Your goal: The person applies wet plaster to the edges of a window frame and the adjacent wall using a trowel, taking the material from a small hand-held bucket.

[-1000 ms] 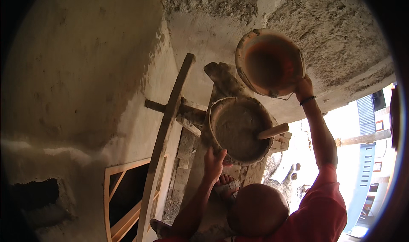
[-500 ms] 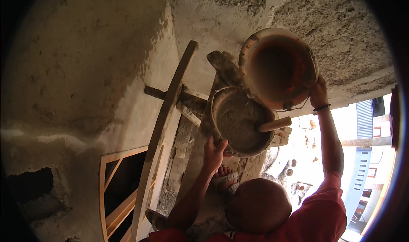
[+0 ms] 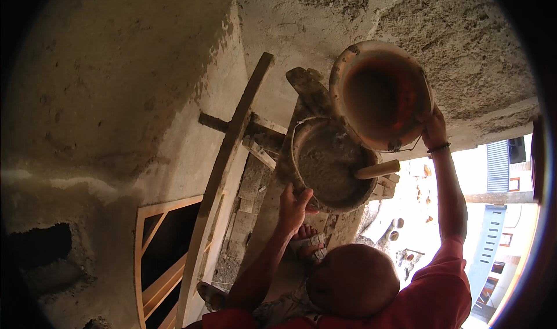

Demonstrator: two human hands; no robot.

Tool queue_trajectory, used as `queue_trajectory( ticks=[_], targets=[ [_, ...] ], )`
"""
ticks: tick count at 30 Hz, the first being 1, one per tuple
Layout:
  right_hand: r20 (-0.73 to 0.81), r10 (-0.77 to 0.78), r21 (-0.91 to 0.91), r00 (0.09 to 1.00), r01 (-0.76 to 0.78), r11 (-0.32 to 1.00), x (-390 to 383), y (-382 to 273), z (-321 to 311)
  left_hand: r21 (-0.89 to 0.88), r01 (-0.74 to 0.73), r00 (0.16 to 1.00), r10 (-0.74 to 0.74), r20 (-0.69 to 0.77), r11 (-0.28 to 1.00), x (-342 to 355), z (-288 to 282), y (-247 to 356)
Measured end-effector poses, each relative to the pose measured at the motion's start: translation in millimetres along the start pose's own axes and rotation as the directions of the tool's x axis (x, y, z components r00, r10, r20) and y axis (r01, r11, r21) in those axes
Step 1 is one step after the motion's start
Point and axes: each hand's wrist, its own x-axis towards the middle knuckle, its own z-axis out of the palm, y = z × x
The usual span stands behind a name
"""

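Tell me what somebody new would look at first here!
Probably the big reddish bucket, held by the right hand at upper right. Below it in the picture, the left hand grips another bucket of grey paste, a wooden handle sticking out.

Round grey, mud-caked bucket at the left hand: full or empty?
Not empty: rough grey material lies inside the round grey, mud-caked bucket, and a pale wooden handle juts over its rim. Depth: cannot tell.
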Motion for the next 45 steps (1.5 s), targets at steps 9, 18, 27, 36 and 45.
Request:
queue_trajectory(
  ticks=[9,18,27,36,45],
  targets=[
    [-0.118,0.099,0.171,0.988,-0.078,0.982,76.1,70.9,-39.1,0.005,0.038,0.999,-0.038,0.002,0.999,1.8,6.3,2.0],
    [-0.354,0.262,0.223,0.898,-0.19,0.956,137.3,114.2,51.5,-0.002,0.05,0.998,-0.05,-0.024,0.999,-1.2,8.8,12.3],
    [-0.14,0.34,0.355,0.93,-0.274,0.894,161.7,167.6,22.7,-0.006,0.066,0.997,-0.066,-0.028,0.998,-1.5,1.3,1.6],
    [-0.051,0.342,0.145,0.938,-0.332,0.932,181.1,165.5,-37.5,-0.029,0.045,0.999,-0.045,0.0,0.999,4.8,15.5,-6.4],
    [0.338,0.504,-0.893,0.794,0.439,-0.093,-42.2,-18.1,88.0,-0.052,0.008,0.998,-0.012,-0.064,0.999,-2.2,-3.1,-5.2]
  ],
)
